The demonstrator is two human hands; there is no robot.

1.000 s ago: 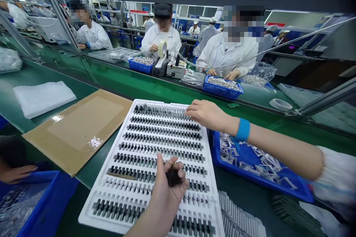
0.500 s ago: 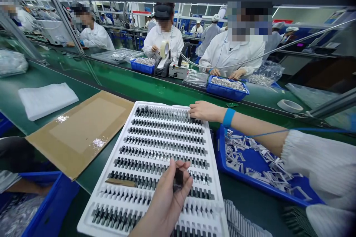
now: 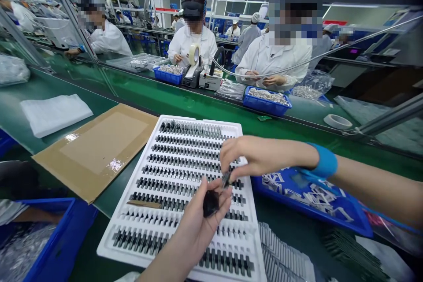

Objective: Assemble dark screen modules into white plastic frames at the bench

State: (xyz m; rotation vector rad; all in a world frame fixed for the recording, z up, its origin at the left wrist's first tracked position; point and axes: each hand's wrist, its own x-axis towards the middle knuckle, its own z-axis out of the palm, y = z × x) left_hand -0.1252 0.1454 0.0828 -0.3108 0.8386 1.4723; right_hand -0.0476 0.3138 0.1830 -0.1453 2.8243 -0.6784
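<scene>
Black parts (image 3: 185, 172) run in dense striped rows across the white moulded tray (image 3: 198, 120), beside a brown cardboard sheet (image 3: 95, 150) on a glossy green conveyor belt (image 3: 185, 110). A bright blue wristband (image 3: 325, 161) circles the right wrist (image 3: 306, 156), above a blue plastic bin (image 3: 307, 213) scattered with silver-white pieces (image 3: 313, 198). A co-worker's coat (image 3: 274, 59) is white.

One head-worn camera; faces forward and down across a green conveyor surface (image 3: 185, 108); sits close above a white moulded plastic tray (image 3: 198, 120); no second view.
</scene>
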